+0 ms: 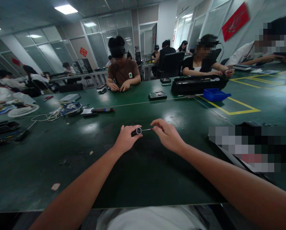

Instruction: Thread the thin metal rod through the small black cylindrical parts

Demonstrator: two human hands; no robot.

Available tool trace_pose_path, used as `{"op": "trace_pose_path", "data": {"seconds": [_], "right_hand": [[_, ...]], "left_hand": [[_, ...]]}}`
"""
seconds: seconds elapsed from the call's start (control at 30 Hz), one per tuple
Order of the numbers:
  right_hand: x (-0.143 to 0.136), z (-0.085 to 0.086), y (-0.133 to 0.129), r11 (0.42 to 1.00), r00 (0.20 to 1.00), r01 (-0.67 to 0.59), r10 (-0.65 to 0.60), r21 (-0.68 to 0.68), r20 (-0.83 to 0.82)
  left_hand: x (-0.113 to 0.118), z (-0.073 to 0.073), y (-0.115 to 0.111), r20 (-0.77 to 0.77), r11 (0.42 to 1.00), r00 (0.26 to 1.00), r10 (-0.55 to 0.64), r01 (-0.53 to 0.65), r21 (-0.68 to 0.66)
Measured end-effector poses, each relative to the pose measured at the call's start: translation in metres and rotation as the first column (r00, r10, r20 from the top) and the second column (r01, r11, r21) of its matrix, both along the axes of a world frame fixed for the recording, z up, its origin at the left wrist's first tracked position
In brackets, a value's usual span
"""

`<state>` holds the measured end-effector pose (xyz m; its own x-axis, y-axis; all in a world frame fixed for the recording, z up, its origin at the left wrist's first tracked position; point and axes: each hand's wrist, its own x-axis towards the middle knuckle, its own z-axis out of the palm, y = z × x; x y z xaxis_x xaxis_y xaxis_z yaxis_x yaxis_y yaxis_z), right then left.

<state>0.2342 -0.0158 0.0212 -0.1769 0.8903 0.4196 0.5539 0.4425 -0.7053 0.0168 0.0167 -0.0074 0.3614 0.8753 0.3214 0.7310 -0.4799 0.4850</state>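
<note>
My left hand is closed around a small black cylindrical part whose round, pale-rimmed end shows; its exact kind I cannot make out. In my right hand a thin screwdriver is pinched, its red handle mostly covered by the fingers. The metal shaft points left and its tip meets the rim of the black part, though whether it goes inside I cannot tell. Both hands are above the green table, near its middle.
A dark pen-like tool and tangled cables lie to the left. Ahead are a hard drive, a long black casing and a blue tray. Several people work around the tables, one person directly opposite.
</note>
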Motion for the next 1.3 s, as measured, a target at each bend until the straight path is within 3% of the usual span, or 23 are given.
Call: {"op": "trace_pose_path", "data": {"seconds": [0.2,0.37,0.43,0.5,0.57,0.63,0.8,1.0,1.17,1.3], "right_hand": [[-0.003,-0.002,-0.004,0.999,0.996,0.029,-0.027,0.024,-0.088],[-0.006,-0.006,-0.001,1.0,0.955,-0.005,0.002,-0.01,-0.297],[-0.006,-0.008,0.005,0.992,0.882,-0.047,-0.012,-0.113,-0.471],[-0.005,-0.012,0.013,0.964,0.725,-0.098,-0.101,-0.247,-0.681],[-0.003,-0.014,0.019,0.93,0.612,-0.143,-0.187,-0.339,-0.769],[-0.002,-0.016,0.022,0.923,0.583,-0.125,-0.229,-0.365,-0.779],[-0.003,-0.017,0.02,0.945,0.673,-0.056,-0.202,-0.322,-0.711],[-0.003,-0.018,0.018,0.98,0.784,0.0,-0.123,-0.198,-0.608],[-0.001,-0.019,0.016,0.994,0.899,0.062,-0.093,-0.088,-0.427],[-0.002,-0.019,0.012,0.998,0.946,0.063,-0.066,-0.021,-0.316]], "left_hand": [[0.001,0.0,0.0,0.006,1.0,1.0,-0.025,0.025,0.015],[0.0,0.001,0.001,0.038,0.999,0.999,-0.031,0.03,0.04],[0.001,0.003,0.0,0.075,0.995,0.996,-0.046,0.04,0.087],[0.001,0.004,0.0,0.101,0.984,0.992,-0.081,0.063,0.166],[0.001,0.005,0.0,0.087,0.976,0.99,-0.107,0.088,0.202],[0.0,0.003,0.001,0.047,0.984,0.993,-0.109,0.101,0.146],[0.001,-0.001,0.003,-0.01,0.996,0.996,-0.084,0.084,0.0],[0.002,0.0,0.001,-0.005,0.997,0.997,-0.079,0.079,-0.003],[0.002,-0.001,0.002,-0.005,0.996,0.996,-0.087,0.087,0.023],[0.002,0.0,0.002,-0.021,0.996,0.996,-0.091,0.091,0.019]]}}
